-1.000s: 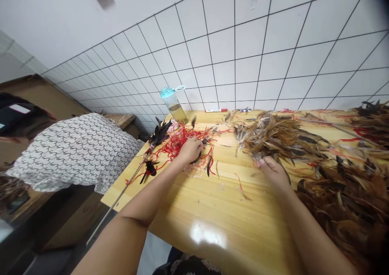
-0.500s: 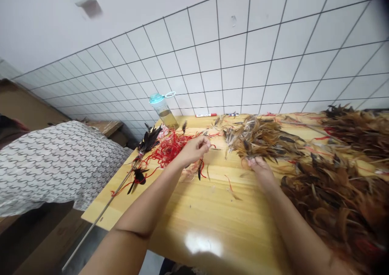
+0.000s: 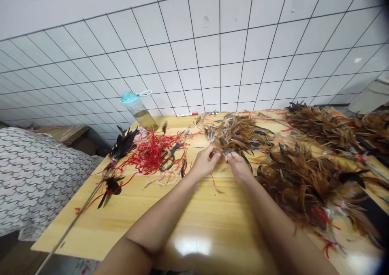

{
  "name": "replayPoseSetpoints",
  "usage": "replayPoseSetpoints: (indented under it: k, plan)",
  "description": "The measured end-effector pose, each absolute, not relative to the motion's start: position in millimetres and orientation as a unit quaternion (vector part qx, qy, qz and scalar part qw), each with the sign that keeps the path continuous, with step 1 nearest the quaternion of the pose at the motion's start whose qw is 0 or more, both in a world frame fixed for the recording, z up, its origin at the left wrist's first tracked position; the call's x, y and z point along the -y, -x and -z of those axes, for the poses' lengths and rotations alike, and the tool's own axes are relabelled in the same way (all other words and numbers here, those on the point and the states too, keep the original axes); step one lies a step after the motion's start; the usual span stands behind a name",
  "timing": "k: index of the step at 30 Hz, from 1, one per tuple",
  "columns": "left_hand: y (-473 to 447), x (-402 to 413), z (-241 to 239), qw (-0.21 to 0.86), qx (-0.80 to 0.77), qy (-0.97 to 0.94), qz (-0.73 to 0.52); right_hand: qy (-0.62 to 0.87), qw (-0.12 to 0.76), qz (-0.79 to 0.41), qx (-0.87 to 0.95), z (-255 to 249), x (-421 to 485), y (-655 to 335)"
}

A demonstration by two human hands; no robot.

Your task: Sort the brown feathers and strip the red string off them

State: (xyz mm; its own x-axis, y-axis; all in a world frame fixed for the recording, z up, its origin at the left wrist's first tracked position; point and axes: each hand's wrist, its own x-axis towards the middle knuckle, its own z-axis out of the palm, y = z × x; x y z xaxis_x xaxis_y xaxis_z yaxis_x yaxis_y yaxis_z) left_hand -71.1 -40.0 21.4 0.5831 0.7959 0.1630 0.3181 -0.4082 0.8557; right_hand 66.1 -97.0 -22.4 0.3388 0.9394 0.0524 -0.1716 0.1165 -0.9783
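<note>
My left hand (image 3: 207,161) is closed in a pinch above the table, its fingertips close to those of my right hand. What it pinches, if anything, is too small to make out. My right hand (image 3: 239,166) is closed at the near edge of a brown feather pile (image 3: 240,131), with feather ends at its fingertips; a dark feather (image 3: 247,160) sticks out beside it. Left of my hands lies a tangle of red string (image 3: 148,151) with black-handled scissors (image 3: 168,160) on it. A long stick (image 3: 68,228) with black feathers (image 3: 124,145) tied near its top crosses the table's left side.
A water bottle (image 3: 141,112) with a light blue lid stands at the back left. Markers (image 3: 187,114) lie along the tiled wall (image 3: 206,56). Larger brown feather bundles (image 3: 291,182) cover the right side. Patterned cloth (image 3: 39,178) hangs left of the wooden table (image 3: 194,226).
My left hand has moved right, away from the red string, uncovering the scissors. My right hand now meets it at the feather pile's near edge. The view has turned to the right.
</note>
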Motion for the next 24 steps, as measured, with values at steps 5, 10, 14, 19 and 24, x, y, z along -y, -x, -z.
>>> replayPoseSetpoints:
  k: [5, 10, 14, 19, 24]
  plan:
    - [70, 44, -17, 0.435, -0.347, -0.783, -0.280, 0.520, 0.629, -0.427, 0.389, 29, 95, -67]
    - [75, 46, -16, 0.386, -0.349, -0.817, -0.249, 0.577, 0.608, -0.398, 0.373, 29, 96, -67]
    - [80, 47, -18, 0.285, -0.336, -0.873, -0.208, 0.681, 0.529, -0.239, 0.445, 25, 101, -71]
    - [77, 60, -18, 0.180, -0.289, -0.913, -0.224, 0.768, 0.389, -0.104, 0.499, 16, 109, -70]
    - [67, 72, -13, 0.005, -0.222, -0.944, -0.244, 0.804, 0.213, -0.050, 0.554, 4, 113, -59]
